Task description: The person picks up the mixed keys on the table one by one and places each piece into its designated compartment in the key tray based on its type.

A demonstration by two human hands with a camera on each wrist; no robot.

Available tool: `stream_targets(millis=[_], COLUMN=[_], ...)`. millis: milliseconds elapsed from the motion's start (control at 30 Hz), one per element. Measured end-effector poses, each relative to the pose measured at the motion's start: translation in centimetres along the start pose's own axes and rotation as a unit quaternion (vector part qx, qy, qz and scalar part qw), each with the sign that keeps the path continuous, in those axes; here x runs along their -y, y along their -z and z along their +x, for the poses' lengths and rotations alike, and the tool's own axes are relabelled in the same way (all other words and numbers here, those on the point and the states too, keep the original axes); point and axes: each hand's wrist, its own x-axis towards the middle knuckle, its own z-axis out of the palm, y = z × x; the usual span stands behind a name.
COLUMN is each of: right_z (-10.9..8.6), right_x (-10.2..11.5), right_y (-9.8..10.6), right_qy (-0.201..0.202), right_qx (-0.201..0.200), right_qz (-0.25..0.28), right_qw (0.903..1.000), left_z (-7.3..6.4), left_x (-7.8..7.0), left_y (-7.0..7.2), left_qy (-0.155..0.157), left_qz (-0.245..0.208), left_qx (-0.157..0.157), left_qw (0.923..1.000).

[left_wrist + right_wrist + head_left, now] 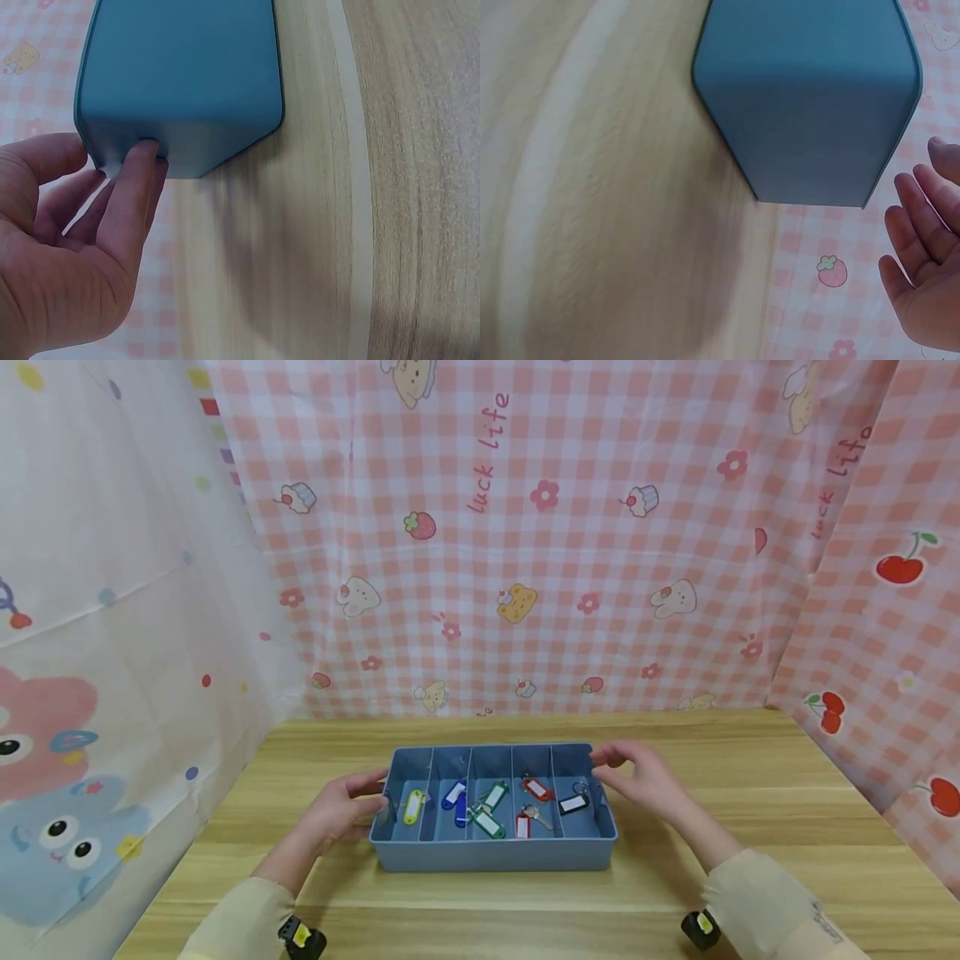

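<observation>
A blue-grey divided box (495,856) sits on the table, its row of compartments facing up. A yellow key tag (414,807) lies in the leftmost one, then two blue key tags (453,794), two green key tags (489,823) and two red key tags (537,788) with a key (537,815). The rightmost compartment holds a black key tag (573,804) on a ring. My left hand (341,810) touches the box's left end wall with extended fingertips, thumb at the edge. Beside the right end, my right hand (930,255) is apart from the wall, fingers loosely bent.
The wooden table (480,914) extends around the box on all sides. Behind it hangs a pink checked cloth (480,552), with a white patterned curtain (150,635) on the left and another checked cloth (877,635) on the right.
</observation>
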Motion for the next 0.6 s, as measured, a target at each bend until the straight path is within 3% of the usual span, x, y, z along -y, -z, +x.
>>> stream_targets(millis=[133, 300, 400, 600], right_z=[-0.9, -2.1, -2.8, -3.8], right_x=[0.0, 0.1, 0.1, 0.3], right_y=[0.4, 0.9, 1.2, 1.8], right_qy=[0.030, 0.047, 0.054, 0.082], right_qx=[-0.015, -0.034, -0.046, -0.069], right_qz=[-0.035, -0.081, -0.109, -0.153], right_qw=[0.9988, 0.9950, 0.9915, 0.9824], left_z=[-0.1, -0.6, -1.1, -1.8], left_x=[0.0, 0.1, 0.1, -0.2], left_y=[-0.3, -0.6, -0.6, -0.9], left_qy=[-0.020, -0.082, -0.122, -0.201], left_qz=[0.023, 0.078, 0.139, 0.230], left_qx=[-0.004, -0.026, -0.057, -0.101], left_qw=[0.9995, 0.9932, 0.9811, 0.9467])
